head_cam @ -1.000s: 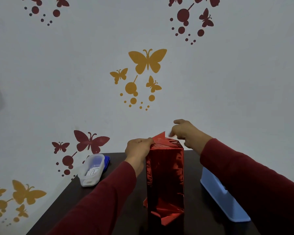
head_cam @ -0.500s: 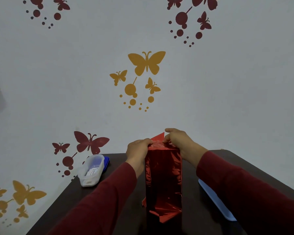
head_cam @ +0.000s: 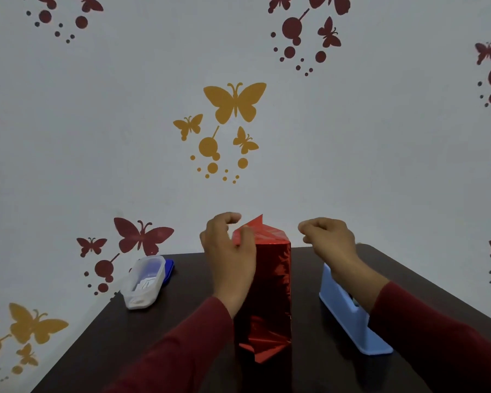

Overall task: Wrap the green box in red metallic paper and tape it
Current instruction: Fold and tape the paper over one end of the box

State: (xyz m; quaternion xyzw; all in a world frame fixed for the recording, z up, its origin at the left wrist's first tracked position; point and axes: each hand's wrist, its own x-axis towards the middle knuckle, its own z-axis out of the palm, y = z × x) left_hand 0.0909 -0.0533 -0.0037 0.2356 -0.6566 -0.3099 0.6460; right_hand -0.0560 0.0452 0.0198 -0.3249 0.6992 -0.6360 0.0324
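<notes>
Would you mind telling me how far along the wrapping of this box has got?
Done: the shiny red metallic paper covers every visible side of the upright box, and its near end is folded in. In hand: the left hand holds the far-end flaps, where a pointed red flap stands up unfolded; the right hand hovers beside it, fingers curled, holding nothing I can see. Left: flattening and taping that end. No tape is visible.
</notes>
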